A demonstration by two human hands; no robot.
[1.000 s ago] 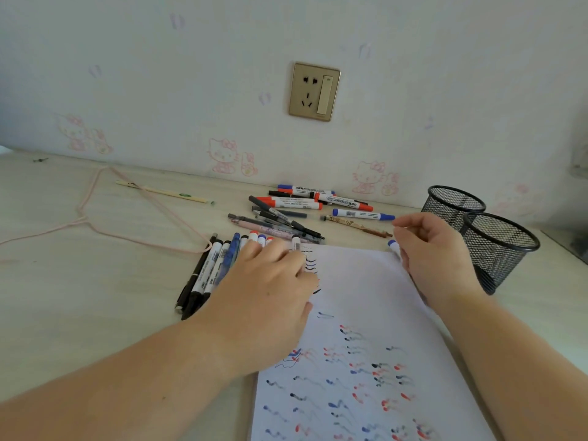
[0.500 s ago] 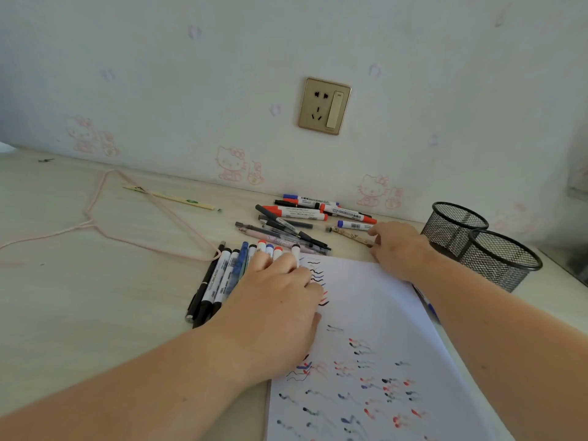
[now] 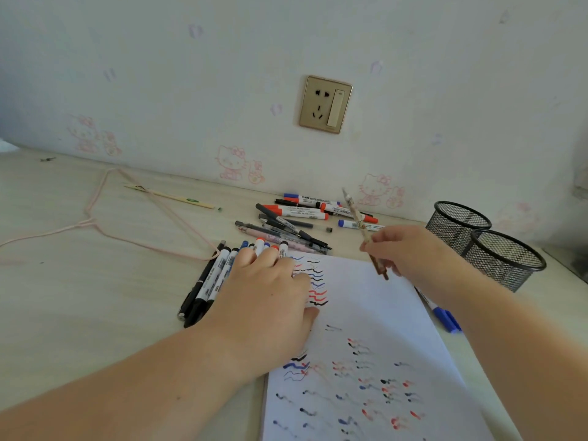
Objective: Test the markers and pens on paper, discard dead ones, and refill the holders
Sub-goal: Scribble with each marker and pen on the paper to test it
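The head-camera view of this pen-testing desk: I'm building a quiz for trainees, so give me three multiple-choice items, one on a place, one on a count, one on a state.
1. Where do the black wire-mesh pen holders stand?
A. to the right of the white paper sheet
B. to the left of the sheet
C. on the sheet

2. How many mesh holders are in view?
A. one
B. two
C. four

3. What is the right hand doing?
A. lying flat on the desk
B. holding a thin brown patterned pen
C. reaching into a holder

Answers:
1 A, since both holders sit on the pale wooden desk beyond the right edge of the white paper sheet.
2 B, as two stand side by side.
3 B, as its fingers pinch the thin brown patterned pen above the sheet, while the left hand rests on a row of markers.
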